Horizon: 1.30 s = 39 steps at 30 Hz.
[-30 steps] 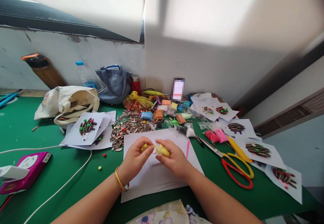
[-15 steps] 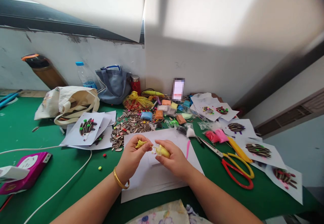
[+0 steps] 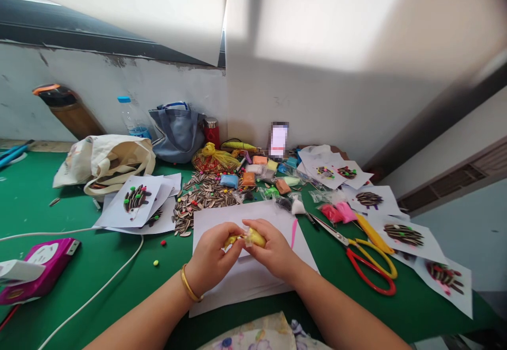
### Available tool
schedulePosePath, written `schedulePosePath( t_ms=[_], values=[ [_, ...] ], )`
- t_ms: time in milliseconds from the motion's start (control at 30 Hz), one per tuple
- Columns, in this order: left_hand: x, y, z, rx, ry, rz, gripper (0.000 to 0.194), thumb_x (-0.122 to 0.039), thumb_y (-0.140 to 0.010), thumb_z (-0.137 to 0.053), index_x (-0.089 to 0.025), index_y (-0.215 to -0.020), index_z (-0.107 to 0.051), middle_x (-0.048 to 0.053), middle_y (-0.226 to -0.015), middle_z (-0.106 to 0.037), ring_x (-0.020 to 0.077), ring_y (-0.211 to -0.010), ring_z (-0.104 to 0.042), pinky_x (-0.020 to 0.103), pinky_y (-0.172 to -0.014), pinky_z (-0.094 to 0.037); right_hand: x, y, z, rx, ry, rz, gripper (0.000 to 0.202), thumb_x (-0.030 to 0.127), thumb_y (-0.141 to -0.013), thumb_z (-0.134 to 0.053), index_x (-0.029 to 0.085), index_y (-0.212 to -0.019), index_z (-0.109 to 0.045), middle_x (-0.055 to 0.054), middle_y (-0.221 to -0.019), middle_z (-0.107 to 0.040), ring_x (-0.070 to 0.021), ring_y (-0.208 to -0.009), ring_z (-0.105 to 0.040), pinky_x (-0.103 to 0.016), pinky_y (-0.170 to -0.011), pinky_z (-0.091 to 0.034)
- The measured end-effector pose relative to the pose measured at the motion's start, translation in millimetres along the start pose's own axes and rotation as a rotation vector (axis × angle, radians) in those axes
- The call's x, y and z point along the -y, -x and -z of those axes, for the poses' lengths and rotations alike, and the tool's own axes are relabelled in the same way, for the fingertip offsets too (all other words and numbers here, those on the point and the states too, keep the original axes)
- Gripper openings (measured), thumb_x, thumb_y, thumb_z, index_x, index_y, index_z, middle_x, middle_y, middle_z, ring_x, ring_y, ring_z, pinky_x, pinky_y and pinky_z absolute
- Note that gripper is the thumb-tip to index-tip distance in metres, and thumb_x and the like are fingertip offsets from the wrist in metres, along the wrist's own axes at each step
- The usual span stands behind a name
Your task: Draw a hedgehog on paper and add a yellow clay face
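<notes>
Above a stack of white paper [image 3: 222, 294], my two hands meet at the fingertips. My left hand [image 3: 214, 257], with a gold bangle at its wrist, is closed on a piece of yellow modelling clay [image 3: 229, 241], mostly hidden by the fingers. Wrapped in clear plastic, a packet of yellow clay [image 3: 257, 238] sits in my right hand [image 3: 277, 251], its open end facing my left fingers. A thin pink strip [image 3: 294, 233] lies on the paper beside my right hand.
Sunflower seeds [image 3: 206, 200] are heaped behind the paper, near several coloured clay packets [image 3: 249, 179]. Large scissors [image 3: 350, 243] lie at right beside sheets bearing seed pictures [image 3: 404, 235]. A white cable [image 3: 114, 273] and magenta box [image 3: 41, 268] are at left.
My left hand has moved slightly right and closer to my right hand, bringing its yellow clay against the packet's opening. The things on the table keep their places.
</notes>
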<state>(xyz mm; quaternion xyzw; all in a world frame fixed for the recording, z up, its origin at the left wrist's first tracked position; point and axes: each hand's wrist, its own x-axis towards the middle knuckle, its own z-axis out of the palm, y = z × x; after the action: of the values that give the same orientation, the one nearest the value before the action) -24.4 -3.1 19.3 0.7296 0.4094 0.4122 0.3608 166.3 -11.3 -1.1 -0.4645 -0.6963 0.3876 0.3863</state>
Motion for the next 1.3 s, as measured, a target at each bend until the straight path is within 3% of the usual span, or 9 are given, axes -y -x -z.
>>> schedulePosePath(
  t_ms=[100,267,467,567,767,933,1067,1167,1300],
  values=[
    [-1.8,-0.7,1.3,-0.032,0.042,0.008,0.009,-0.030,-0.087,-0.061,-0.022,-0.091,-0.065,0.004,-0.087,-0.070,0.0175,-0.075,-0.062,0.030,-0.072,-0.048,0.5,0.0,-0.3,0.004,0.008,-0.013,0.048,0.036,-0.086,-0.067,0.025,-0.131,-0.057,-0.008,-0.124,-0.059,-0.0230,-0.116,-0.056,-0.040,-0.102,-0.044],
    [4.2,-9.7,3.2,-0.207,0.566,0.196,0.019,-0.040,-0.092,-0.055,-0.021,-0.093,-0.057,0.003,-0.091,-0.069,0.0145,-0.071,-0.062,0.029,-0.071,-0.050,2.6,-1.2,1.9,0.002,-0.004,-0.025,0.048,0.030,-0.085,-0.067,0.025,-0.132,-0.057,-0.008,-0.122,-0.059,-0.0230,-0.114,-0.057,-0.040,-0.102,-0.044],
    [4.2,-17.0,3.3,-0.206,0.975,0.432,0.027,-0.045,-0.092,-0.054,-0.019,-0.085,-0.059,0.001,-0.079,-0.063,0.0128,-0.070,-0.059,0.025,-0.069,-0.049,0.8,-2.1,4.2,0.000,-0.012,-0.018,0.050,0.034,-0.085,-0.067,0.022,-0.132,-0.057,-0.009,-0.123,-0.058,-0.0238,-0.115,-0.056,-0.040,-0.102,-0.043],
    [4.1,-15.7,2.4,-0.129,0.944,0.452,0.023,-0.043,-0.088,-0.062,-0.020,-0.088,-0.061,0.000,-0.079,-0.060,0.0113,-0.071,-0.055,0.023,-0.068,-0.047,0.4,-2.4,5.0,-0.009,-0.009,-0.017,0.049,0.034,-0.085,-0.067,0.022,-0.132,-0.057,-0.009,-0.122,-0.059,-0.0237,-0.114,-0.056,-0.039,-0.102,-0.044],
    [6.6,-10.3,-0.3,0.029,0.532,0.323,0.032,-0.036,-0.071,-0.080,-0.020,-0.094,-0.064,0.000,-0.079,-0.058,0.0138,-0.071,-0.053,0.026,-0.066,-0.044,0.7,-2.4,3.7,-0.029,0.005,-0.008,0.048,0.037,-0.086,-0.066,0.023,-0.131,-0.057,-0.009,-0.119,-0.060,-0.0233,-0.110,-0.058,-0.039,-0.099,-0.046],
    [3.6,-11.1,-1.2,0.012,0.314,0.226,0.019,-0.036,-0.079,-0.073,-0.018,-0.080,-0.066,0.002,-0.082,-0.060,0.0162,-0.077,-0.055,0.029,-0.074,-0.044,0.8,-2.2,1.8,-0.003,0.018,0.006,0.048,0.035,-0.086,-0.067,0.023,-0.131,-0.057,-0.008,-0.119,-0.060,-0.0229,-0.111,-0.057,-0.039,-0.100,-0.045],
    [3.0,-12.6,-1.1,-0.038,0.619,0.338,0.019,-0.039,-0.088,-0.064,-0.020,-0.085,-0.059,-0.002,-0.074,-0.055,0.0120,-0.070,-0.050,0.024,-0.068,-0.042,1.1,-2.6,4.0,-0.004,0.015,-0.016,0.048,0.034,-0.086,-0.066,0.023,-0.131,-0.057,-0.009,-0.120,-0.060,-0.0229,-0.112,-0.057,-0.039,-0.100,-0.045],
    [1.2,-13.9,0.2,-0.047,0.942,0.416,0.018,-0.037,-0.090,-0.062,-0.020,-0.087,-0.056,-0.001,-0.085,-0.058,0.0112,-0.074,-0.053,0.024,-0.071,-0.045,1.1,-2.4,5.2,-0.018,0.017,-0.030,0.048,0.036,-0.086,-0.065,0.022,-0.131,-0.057,-0.009,-0.120,-0.059,-0.0230,-0.111,-0.058,-0.039,-0.100,-0.046],
    [-1.5,-15.3,2.8,-0.024,1.079,0.448,0.023,-0.039,-0.091,-0.060,-0.019,-0.082,-0.052,-0.001,-0.082,-0.057,0.0097,-0.067,-0.053,0.022,-0.066,-0.045,0.9,-0.8,5.3,-0.019,0.049,-0.004,0.051,0.038,-0.086,-0.064,0.022,-0.134,-0.055,-0.010,-0.123,-0.058,-0.0239,-0.114,-0.057,-0.039,-0.101,-0.046]
  ],
)
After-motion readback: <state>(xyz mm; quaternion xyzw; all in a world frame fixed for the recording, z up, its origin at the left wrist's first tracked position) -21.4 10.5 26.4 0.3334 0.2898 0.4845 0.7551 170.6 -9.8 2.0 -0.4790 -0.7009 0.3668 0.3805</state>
